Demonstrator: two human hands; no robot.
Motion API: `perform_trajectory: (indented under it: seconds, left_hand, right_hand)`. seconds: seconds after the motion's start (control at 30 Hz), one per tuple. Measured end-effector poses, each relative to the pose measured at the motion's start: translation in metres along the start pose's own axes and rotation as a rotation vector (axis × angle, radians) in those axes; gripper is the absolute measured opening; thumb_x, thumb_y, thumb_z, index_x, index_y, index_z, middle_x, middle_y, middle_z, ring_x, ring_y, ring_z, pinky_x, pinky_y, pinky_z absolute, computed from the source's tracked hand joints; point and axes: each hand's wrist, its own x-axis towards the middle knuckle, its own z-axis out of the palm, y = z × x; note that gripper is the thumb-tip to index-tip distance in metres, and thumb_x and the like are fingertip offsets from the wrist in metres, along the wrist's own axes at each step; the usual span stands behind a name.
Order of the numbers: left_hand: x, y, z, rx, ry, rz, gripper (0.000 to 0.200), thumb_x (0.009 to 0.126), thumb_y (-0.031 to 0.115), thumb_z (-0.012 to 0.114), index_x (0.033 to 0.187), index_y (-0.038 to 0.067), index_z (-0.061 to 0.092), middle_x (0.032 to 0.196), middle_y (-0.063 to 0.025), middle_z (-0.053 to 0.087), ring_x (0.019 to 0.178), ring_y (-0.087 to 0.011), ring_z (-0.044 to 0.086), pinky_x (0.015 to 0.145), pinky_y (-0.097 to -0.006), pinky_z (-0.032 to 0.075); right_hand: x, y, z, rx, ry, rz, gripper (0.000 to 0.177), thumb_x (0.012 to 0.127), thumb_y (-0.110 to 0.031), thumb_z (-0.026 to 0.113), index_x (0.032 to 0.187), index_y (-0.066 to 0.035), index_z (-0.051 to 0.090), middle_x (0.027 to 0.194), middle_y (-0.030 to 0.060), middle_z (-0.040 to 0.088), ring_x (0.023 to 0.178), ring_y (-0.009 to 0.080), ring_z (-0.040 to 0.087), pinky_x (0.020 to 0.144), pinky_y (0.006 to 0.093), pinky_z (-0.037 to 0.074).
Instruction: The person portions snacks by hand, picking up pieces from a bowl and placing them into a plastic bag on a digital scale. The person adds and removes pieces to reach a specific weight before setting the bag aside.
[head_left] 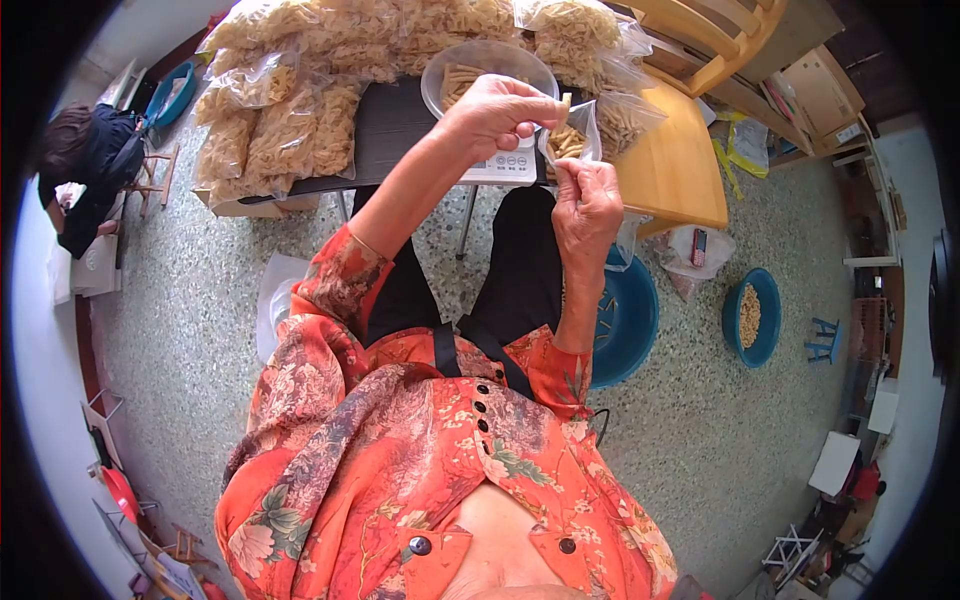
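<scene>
My left hand [500,112] is closed in a pinch on a thin tan stick-shaped piece [566,101] just above a small clear plastic bag [590,140]. Holding the bag's lower part is my right hand [588,205], its thumb and fingers pressed together. Tan stick-shaped pieces [568,142] show inside the bag. Beneath my left hand, a clear round bowl [432,85] contains more such sticks. It stands by a white digital scale [500,172], partly covered by my arm. I cannot make out the exact kind of the sticks.
Filled clear bags [300,135] are piled along the dark table [385,140]. A wooden chair [690,170] stands at the right, with a blue basin [640,320] below it. Another blue basin [735,320] holds tan pieces. A person [95,170] sits at the far left.
</scene>
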Motion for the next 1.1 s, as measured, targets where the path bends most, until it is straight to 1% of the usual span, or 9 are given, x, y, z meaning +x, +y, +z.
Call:
perform_trajectory:
  seconds: [0.13, 0.23, 0.33, 0.4, 0.53, 0.6, 0.63, 0.87, 1.1]
  left_hand:
    - [-0.001, -0.007, 0.02, 0.317, 0.073, 0.191, 0.027, 0.084, 0.022, 0.082, 0.095, -0.002, 0.074, 0.077, -0.0025, 0.071, 0.058, -0.0015, 0.054, 0.045, -0.0164, 0.037]
    - [-0.001, -0.005, 0.025, 0.505, 0.177, 0.415, 0.023, 0.083, 0.017, 0.077, 0.091, -0.005, 0.076, 0.075, -0.0064, 0.073, 0.069, -0.0081, 0.065, 0.065, -0.0248, 0.054]
    - [0.012, 0.007, -0.002, 0.639, 0.257, 0.628, 0.016, 0.084, 0.014, 0.078, 0.093, 0.001, 0.078, 0.079, -0.0058, 0.075, 0.073, -0.008, 0.067, 0.065, -0.0259, 0.055]
    - [0.011, 0.021, -0.024, 0.886, 0.335, 0.62, 0.013, 0.091, 0.014, 0.074, 0.096, 0.002, 0.076, 0.083, -0.0032, 0.074, 0.075, -0.0077, 0.067, 0.068, -0.0249, 0.055]
    - [0.017, 0.032, -0.056, 1.255, 0.369, 0.626, 0.012, 0.084, 0.013, 0.074, 0.094, 0.008, 0.076, 0.084, -0.0057, 0.074, 0.075, -0.0157, 0.069, 0.072, -0.0323, 0.056]
    - [0.02, 0.028, -0.062, 1.543, 0.271, 0.544, 0.008, 0.081, 0.013, 0.073, 0.088, 0.011, 0.076, 0.084, -0.0058, 0.072, 0.08, -0.0226, 0.07, 0.075, -0.0371, 0.056]
    - [0.023, 0.023, -0.061, 1.593, 0.263, 0.504, 0.006, 0.079, 0.012, 0.07, 0.083, 0.012, 0.075, 0.086, -0.0066, 0.071, 0.086, -0.0275, 0.069, 0.077, -0.0413, 0.055]
    - [0.034, 0.014, -0.057, 1.775, 0.137, 0.363, 0.009, 0.077, 0.009, 0.067, 0.081, 0.012, 0.074, 0.089, -0.008, 0.07, 0.091, -0.0304, 0.068, 0.079, -0.0439, 0.055]
    - [0.043, 0.007, -0.056, 1.821, 0.025, 0.395, 0.01, 0.079, 0.009, 0.066, 0.084, 0.011, 0.074, 0.095, -0.0086, 0.068, 0.095, -0.0311, 0.068, 0.081, -0.0443, 0.054]
  right_hand:
    - [0.001, -0.003, -0.003, 0.006, -0.004, 0.005, 0.007, 0.087, -0.005, 0.074, 0.095, -0.004, 0.074, 0.087, 0.0118, 0.062, 0.074, 0.0287, 0.066, 0.067, 0.0388, 0.053]
    - [0.001, -0.003, -0.003, 0.013, 0.005, 0.013, 0.007, 0.088, -0.005, 0.074, 0.095, -0.004, 0.074, 0.087, 0.0118, 0.063, 0.075, 0.0287, 0.066, 0.067, 0.0387, 0.053]
    - [-0.001, 0.001, -0.004, 0.018, 0.014, 0.049, 0.007, 0.088, -0.005, 0.073, 0.095, -0.004, 0.074, 0.087, 0.0116, 0.063, 0.075, 0.0287, 0.066, 0.068, 0.0388, 0.053]
    - [-0.001, 0.003, -0.004, 0.002, 0.03, 0.032, 0.007, 0.088, -0.005, 0.073, 0.095, -0.004, 0.074, 0.087, 0.011, 0.063, 0.076, 0.0283, 0.066, 0.068, 0.0385, 0.054]
    - [0.0, 0.0, -0.006, -0.004, 0.032, 0.023, 0.008, 0.087, -0.005, 0.075, 0.095, -0.004, 0.074, 0.088, 0.0103, 0.064, 0.077, 0.0277, 0.067, 0.069, 0.0382, 0.054]
    - [0.0, -0.001, -0.006, -0.01, 0.023, 0.03, 0.009, 0.086, -0.004, 0.075, 0.095, -0.005, 0.074, 0.088, 0.0099, 0.064, 0.077, 0.0272, 0.067, 0.07, 0.0377, 0.054]
    - [0.0, -0.002, -0.007, -0.008, 0.019, 0.028, 0.009, 0.086, -0.004, 0.075, 0.095, -0.005, 0.074, 0.088, 0.0099, 0.064, 0.077, 0.0272, 0.067, 0.07, 0.0377, 0.054]
    - [0.0, 0.004, -0.01, -0.036, 0.016, 0.022, 0.01, 0.086, -0.004, 0.076, 0.096, -0.005, 0.073, 0.089, 0.0102, 0.065, 0.079, 0.0272, 0.067, 0.071, 0.0375, 0.055]
    - [-0.001, 0.003, -0.009, -0.043, 0.009, 0.021, 0.01, 0.086, -0.003, 0.076, 0.095, -0.006, 0.073, 0.09, 0.0102, 0.065, 0.079, 0.0272, 0.068, 0.071, 0.0377, 0.055]
